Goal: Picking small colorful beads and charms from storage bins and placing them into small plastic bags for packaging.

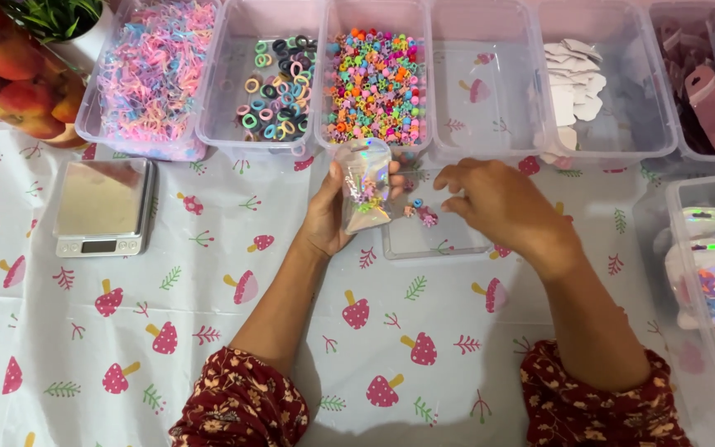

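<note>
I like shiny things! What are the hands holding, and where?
The left hand grips a shiny little bag by its left side. The right hand holds nothing visible.

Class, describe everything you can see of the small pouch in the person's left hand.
The small pouch is a clear plastic bag with a shiny, iridescent top band. It looks soft and thin. A few small coloured clips lie inside, about halfway down. It is held upright, slightly tilted, in the left hand, thumb on its left edge and fingers behind. It sits above the mushroom-print tablecloth, in front of the bin of multicoloured clips. The right hand is beside it, not touching.
</note>
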